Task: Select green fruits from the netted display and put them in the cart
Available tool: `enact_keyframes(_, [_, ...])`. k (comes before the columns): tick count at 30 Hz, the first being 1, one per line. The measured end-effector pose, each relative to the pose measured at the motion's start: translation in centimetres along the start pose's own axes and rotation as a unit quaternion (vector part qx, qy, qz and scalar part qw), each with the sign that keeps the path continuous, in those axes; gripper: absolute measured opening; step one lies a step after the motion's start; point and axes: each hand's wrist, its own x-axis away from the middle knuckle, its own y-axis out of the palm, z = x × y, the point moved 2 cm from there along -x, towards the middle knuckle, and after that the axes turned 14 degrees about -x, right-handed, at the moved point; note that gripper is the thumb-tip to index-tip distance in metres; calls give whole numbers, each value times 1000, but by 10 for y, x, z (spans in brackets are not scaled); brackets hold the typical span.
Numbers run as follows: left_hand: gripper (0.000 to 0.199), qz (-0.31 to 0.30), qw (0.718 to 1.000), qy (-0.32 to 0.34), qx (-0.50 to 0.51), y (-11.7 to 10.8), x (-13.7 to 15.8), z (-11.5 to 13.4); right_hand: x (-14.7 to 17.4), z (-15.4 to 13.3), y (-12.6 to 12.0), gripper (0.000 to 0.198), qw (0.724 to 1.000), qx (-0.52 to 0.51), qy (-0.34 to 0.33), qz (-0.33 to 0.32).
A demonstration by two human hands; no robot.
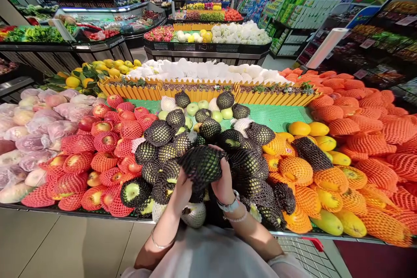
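Note:
Between my two hands is a green fruit in a black foam net (203, 166), held up over the front of the display. My left hand (181, 187) grips its lower left side, and my right hand (223, 179) closes on its right side with the thumb up. Around them lie more green fruits in black nets, such as one with its top bare (132, 193) at the left. A fruit in a white net (194, 215) sits just below my hands. The held fruit's exact kind is unclear under the net.
Red apples in pink nets (107, 141) lie to the left, with bagged fruit (35, 139) beyond. Orange-netted yellow fruits (296, 171) lie to the right. A small yellow fence (195, 92) crosses the back. A shopping cart (302, 254) stands at lower right.

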Motion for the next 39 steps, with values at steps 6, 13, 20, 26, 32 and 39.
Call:
enact_keyframes(6, [41,19,1000,-16,-2,-4,-4,5,-4,6,-6,39,974,-142,85,156])
enact_keyframes(13, [61,-50,989,67,-123,-7,-3,16,-2,5,-13,33,960,-175,114,189])
enact_keyframes(20, [64,-115,985,76,-107,-23,-2,16,-2,3,-10,33,964,-179,132,148])
enact_keyframes(26, [83,43,915,369,-158,-40,-3,28,-3,3,-8,35,955,-172,210,120])
enact_keyframes(32, [51,63,915,311,-250,-33,-14,27,5,-8,4,43,933,-167,318,-31])
enact_keyframes(39, [48,241,949,33,200,-14,-4,20,25,-36,19,55,958,183,114,-191])
